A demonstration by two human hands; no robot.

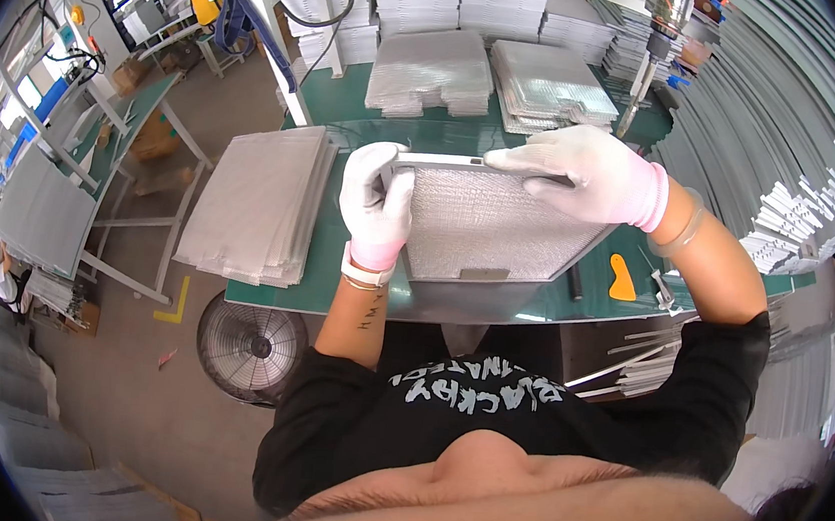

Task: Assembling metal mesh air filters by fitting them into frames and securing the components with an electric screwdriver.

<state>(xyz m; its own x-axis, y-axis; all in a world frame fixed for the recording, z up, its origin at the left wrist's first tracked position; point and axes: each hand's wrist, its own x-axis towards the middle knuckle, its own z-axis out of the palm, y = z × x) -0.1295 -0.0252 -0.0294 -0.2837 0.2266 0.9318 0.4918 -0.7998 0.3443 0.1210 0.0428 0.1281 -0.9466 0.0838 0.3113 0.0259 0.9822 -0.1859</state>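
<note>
In front of me a rectangular panel with silvery mesh [491, 222] and a thin metal frame rests over the green table [333, 298]. A white strip [442, 160] runs along its far edge. My left hand [375, 201], in a white glove, has its fingers curled round the far left corner. My right hand [591, 177], gloved too, reaches over the far right part. Its forefinger lies along the strip and its thumb sits lower, over the mesh, so the edge is held between them. The palm hides the panel's far right corner.
Left of the panel stands a stack of pale sheets [252, 204]. Wrapped stacks [431, 71] line the back. A power driver [666, 28] hangs at the far right. Near the right edge lie a yellow scraper [622, 278] and a metal tool [663, 287]. A floor fan [250, 345] stands below left.
</note>
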